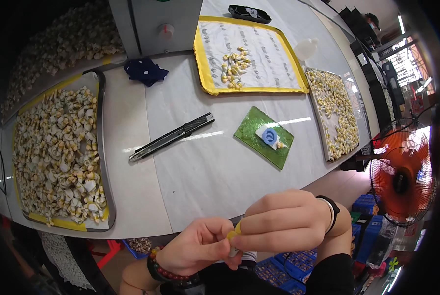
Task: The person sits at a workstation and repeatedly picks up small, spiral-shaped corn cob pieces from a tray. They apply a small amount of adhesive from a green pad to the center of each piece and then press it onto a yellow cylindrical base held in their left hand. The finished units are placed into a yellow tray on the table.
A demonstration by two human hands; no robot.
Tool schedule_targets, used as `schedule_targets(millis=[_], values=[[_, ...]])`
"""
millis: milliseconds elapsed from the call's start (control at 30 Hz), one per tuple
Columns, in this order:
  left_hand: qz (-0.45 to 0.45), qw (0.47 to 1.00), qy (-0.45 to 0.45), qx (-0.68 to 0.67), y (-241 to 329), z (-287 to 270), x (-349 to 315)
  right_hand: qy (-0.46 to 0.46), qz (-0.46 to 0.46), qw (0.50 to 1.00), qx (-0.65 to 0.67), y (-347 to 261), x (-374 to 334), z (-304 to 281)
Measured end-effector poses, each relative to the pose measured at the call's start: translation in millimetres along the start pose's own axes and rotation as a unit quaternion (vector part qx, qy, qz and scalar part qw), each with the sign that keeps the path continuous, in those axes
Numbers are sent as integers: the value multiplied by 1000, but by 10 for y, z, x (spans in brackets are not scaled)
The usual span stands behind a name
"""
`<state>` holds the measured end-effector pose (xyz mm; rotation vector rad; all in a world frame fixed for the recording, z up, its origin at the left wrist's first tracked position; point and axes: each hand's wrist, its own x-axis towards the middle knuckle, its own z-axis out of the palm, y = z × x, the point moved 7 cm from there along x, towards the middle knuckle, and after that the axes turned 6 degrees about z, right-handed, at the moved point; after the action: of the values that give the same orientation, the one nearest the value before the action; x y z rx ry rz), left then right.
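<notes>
My left hand (195, 248) and my right hand (286, 221) meet at the table's near edge. Both are closed, their fingertips pinching a small yellow and white piece (231, 236) that is mostly covered by fingers. Beyond them lies a green glassy plate (255, 127) with a blue ring (269, 136) on a small white block. A box cutter (173, 137) rests slantwise to the left. Similar small pieces (235, 69) sit on a yellow-edged, paper-lined tray (279, 73) farther back. Another tray (100, 147) at the left is heaped with such pieces.
A tray of pieces (332, 113) lines the right edge. At the back stand a grey metal box (156, 29) with a knob, a dark blue cloth (145, 71), a black case (250, 14) and a whitish bottle (306, 48). An orange-bladed fan (401, 172) stands right, beside blue crates (369, 231).
</notes>
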<state>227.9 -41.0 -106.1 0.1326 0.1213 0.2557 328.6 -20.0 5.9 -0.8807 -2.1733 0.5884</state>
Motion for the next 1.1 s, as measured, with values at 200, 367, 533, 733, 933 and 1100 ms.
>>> schedule_targets(millis=[200, 367, 533, 733, 933, 1100], values=[[3, 1000, 8, -27, -18, 1, 5, 9, -6, 1000, -4, -4, -21, 3], [19, 1000, 3, 13, -16, 4, 51, 34, 5, 999, 32, -9, -96, -30], [51, 991, 52, 114, 63, -40, 12, 63, 119, 986, -96, -41, -148, -336], [125, 990, 40, 49, 165, -68, -24, 149, 434, 810, -365, 889, -1171, -1718], [127, 991, 32, 13, 157, -197, -79, 99, 541, 802, -235, 1564, -1732, -1770], [134, 990, 46, 18, 187, -174, -94, 95, 535, 792, -279, 1591, -1853, -1797]])
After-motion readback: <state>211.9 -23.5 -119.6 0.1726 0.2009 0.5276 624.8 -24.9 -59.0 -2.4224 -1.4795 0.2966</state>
